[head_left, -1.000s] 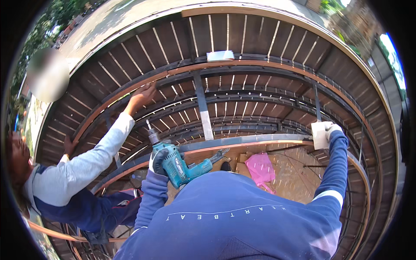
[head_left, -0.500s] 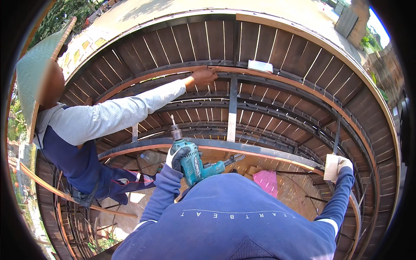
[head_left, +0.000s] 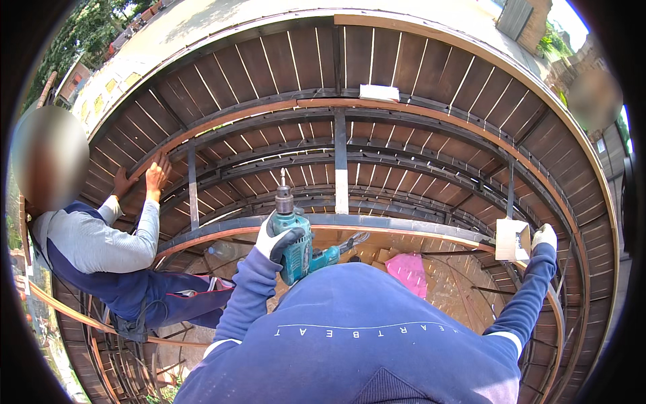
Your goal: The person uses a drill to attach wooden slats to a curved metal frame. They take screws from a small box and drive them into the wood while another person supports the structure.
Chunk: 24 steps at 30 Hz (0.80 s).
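My left hand [head_left: 274, 241], in a white and dark glove, is wrapped round the body of a teal power drill [head_left: 296, 250]. The drill's chuck and bit [head_left: 283, 180] point away from me, and part of its handle shows beside my chest. At the right, my gloved right hand [head_left: 544, 236] is closed at the edge of a small white cardboard box [head_left: 507, 240]. The box is open on one side, with small greyish pieces inside that I cannot make out. It sits by the near curved rail [head_left: 404, 224]; whether it rests on it is unclear.
A co-worker [head_left: 101, 242] at the left has both hands on the far curved rail [head_left: 235, 118]. Another white box [head_left: 379, 93] lies on that rail. Metal uprights [head_left: 341, 161] join the curved rails. A pink cloth [head_left: 408, 273] and a clear bottle [head_left: 222, 250] lie below.
The co-worker's outstretched arm has drawn back to the left. The small box has turned, showing its open side. My drill points more straight ahead, and the view has shifted slightly.
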### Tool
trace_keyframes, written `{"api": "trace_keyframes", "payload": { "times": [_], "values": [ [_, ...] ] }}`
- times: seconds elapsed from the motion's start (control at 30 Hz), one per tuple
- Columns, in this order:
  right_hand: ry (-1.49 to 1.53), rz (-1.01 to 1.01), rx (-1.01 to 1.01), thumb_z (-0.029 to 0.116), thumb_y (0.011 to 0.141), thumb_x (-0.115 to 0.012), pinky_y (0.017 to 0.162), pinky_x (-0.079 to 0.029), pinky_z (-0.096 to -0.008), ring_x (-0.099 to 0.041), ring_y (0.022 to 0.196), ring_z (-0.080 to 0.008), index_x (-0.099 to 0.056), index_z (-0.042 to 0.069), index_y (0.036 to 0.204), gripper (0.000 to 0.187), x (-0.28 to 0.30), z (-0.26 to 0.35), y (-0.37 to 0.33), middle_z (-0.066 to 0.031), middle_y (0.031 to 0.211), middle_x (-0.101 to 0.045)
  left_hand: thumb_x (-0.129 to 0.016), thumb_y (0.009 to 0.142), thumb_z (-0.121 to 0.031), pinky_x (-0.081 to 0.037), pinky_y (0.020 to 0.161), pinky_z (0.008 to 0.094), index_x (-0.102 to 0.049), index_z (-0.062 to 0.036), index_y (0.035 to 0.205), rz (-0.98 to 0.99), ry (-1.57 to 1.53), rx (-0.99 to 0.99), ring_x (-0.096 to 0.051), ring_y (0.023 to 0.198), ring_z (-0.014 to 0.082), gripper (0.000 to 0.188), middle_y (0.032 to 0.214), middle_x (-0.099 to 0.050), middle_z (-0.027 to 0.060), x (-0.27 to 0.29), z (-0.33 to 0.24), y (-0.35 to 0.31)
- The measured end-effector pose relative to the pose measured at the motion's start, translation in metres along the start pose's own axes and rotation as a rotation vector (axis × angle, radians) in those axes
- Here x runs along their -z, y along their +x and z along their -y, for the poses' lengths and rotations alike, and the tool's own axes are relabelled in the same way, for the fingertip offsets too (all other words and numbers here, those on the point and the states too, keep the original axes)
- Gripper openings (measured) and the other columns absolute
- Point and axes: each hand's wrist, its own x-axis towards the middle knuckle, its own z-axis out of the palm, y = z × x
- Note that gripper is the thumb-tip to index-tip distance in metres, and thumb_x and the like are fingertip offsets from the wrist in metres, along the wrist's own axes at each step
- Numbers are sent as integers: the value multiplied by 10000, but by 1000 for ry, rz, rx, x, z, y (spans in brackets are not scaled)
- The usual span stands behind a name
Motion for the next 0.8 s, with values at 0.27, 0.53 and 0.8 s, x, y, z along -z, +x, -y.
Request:
{"api": "trace_keyframes", "payload": {
  "times": [0.27, 0.53, 0.8],
  "values": [
    [1013, 184, 454, 1, 981, -569, 641, -527, -266, -608, 697, -75, -669, 6, 1065, 131, 119, 247, -157, -30, 804, -640, -896, 790, -283, -555, 921, 338, -617, -29, 1280, 224, 478, -54, -692, 964, 139, 618, 1059, -731, 66, -51, -15, 16],
    [1037, 532, 1083, 65, 862, -668, 777, -571, -374, -713, 827, -250, -718, -9, 1067, 224, 132, 401, -236, -160, 930, -700, -896, 784, -243, -569, 894, 336, -656, -20, 1238, 343, 546, -42, -718, 968, 166, 560, 1062, -749, 113, -75, -29, 12],
    [839, 585, 1255, 15, 880, -622, 736, -578, -312, -687, 785, -150, -711, -13, 1063, 205, 146, 433, -243, -95, 887, -686, -893, 787, -224, -564, 901, 346, -656, -10, 1227, 292, 580, -77, -707, 968, 175, 544, 1058, -734, 106, -65, -35, -2]
  ]
}}
